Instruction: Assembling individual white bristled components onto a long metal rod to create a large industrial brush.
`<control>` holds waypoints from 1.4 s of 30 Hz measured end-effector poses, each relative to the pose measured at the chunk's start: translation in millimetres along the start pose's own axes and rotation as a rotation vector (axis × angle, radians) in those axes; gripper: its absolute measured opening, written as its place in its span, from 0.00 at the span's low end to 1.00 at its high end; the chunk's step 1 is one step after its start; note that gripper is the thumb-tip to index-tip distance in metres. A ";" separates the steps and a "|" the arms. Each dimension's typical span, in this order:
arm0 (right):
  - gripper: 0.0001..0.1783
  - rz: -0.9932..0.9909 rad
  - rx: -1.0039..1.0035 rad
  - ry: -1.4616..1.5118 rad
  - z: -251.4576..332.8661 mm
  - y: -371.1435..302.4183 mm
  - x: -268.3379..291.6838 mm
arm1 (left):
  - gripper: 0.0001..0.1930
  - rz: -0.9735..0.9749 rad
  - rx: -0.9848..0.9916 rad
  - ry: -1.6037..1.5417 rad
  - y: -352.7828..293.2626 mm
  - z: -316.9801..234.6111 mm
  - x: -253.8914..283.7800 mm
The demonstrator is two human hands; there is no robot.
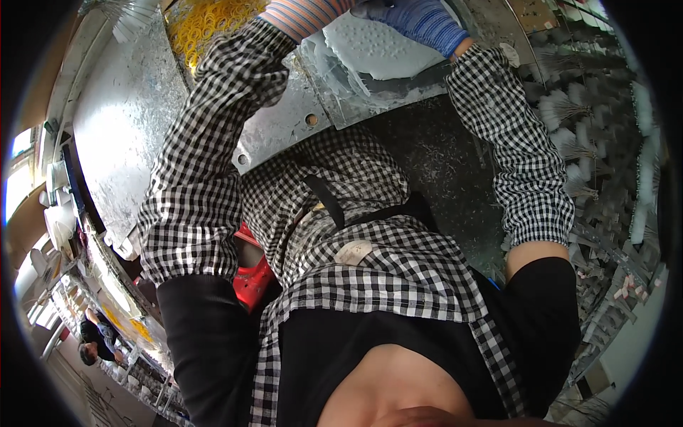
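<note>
At the top edge, my left hand wears an orange and grey striped glove. Its fingers lie beyond the picture. My right hand, in a blue striped glove, reaches in from the other side, close to the left one. The right fingers are partly cut off and too unclear to read. Below the two gloves lies a white, bumpy, paste-like slab with ragged edges on a clear sheet. The right glove overlaps its far side. What either hand holds, if anything, cannot be seen.
A worn metal tabletop extends left, with a heap of yellow rings at its far side. Many pale bristle bundles line the right. A red plastic seat stands beside me. Another person is distant at lower left.
</note>
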State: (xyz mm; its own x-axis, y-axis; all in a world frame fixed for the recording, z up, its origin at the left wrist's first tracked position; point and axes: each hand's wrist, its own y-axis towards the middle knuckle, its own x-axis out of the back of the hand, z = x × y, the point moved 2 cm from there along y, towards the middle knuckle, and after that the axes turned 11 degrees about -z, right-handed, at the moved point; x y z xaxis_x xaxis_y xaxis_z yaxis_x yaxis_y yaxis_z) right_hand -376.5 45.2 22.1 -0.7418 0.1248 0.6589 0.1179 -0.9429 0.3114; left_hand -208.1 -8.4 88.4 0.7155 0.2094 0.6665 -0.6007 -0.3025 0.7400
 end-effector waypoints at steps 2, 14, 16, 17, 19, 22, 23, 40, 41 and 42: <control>0.24 -0.038 0.146 -0.207 -14.5 -7.4 -1.0 | 0.21 -0.010 -0.094 0.036 -2.8 -2.8 -13.6; 0.23 0.017 0.188 -0.310 -29.0 -20.0 -15.3 | 0.24 0.049 -0.197 0.031 -20.4 -0.3 -21.2; 0.23 0.017 0.174 -0.256 -23.1 -20.6 -12.1 | 0.24 0.042 -0.151 0.024 -19.7 -0.9 -25.2; 0.24 0.019 0.072 -0.235 -18.5 -17.4 -11.9 | 0.24 0.041 -0.152 0.021 -19.7 -0.6 -26.5; 0.24 0.017 -0.029 -0.215 -21.2 -18.1 -11.8 | 0.24 0.065 -0.131 0.049 -17.8 0.7 -26.3; 0.26 -0.010 0.160 -0.431 -30.0 -21.9 -14.2 | 0.25 0.104 -0.140 -0.041 -16.7 -4.0 -23.5; 0.27 0.032 0.040 -0.284 -31.6 -19.9 -15.4 | 0.25 0.103 -0.137 -0.037 -14.7 -2.6 -24.8; 0.19 -0.099 0.097 -0.266 -56.2 -31.8 -30.5 | 0.15 0.302 -0.242 0.094 9.6 -26.6 -7.1; 0.19 -0.098 0.097 -0.267 -56.3 -34.5 -28.9 | 0.15 0.302 -0.241 0.093 10.7 -28.3 -7.1; 0.19 -0.077 0.121 -0.289 -56.0 -38.5 -26.9 | 0.13 0.305 -0.235 0.092 11.7 -30.6 -7.5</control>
State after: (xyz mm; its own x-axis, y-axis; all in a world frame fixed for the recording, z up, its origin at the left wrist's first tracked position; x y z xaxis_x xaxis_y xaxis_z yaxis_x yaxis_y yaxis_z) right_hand -398.0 60.8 -46.0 -0.5350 0.2933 0.7923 0.1593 -0.8859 0.4356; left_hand -231.5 15.0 94.8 0.4629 0.2280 0.8566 -0.8538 -0.1449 0.5000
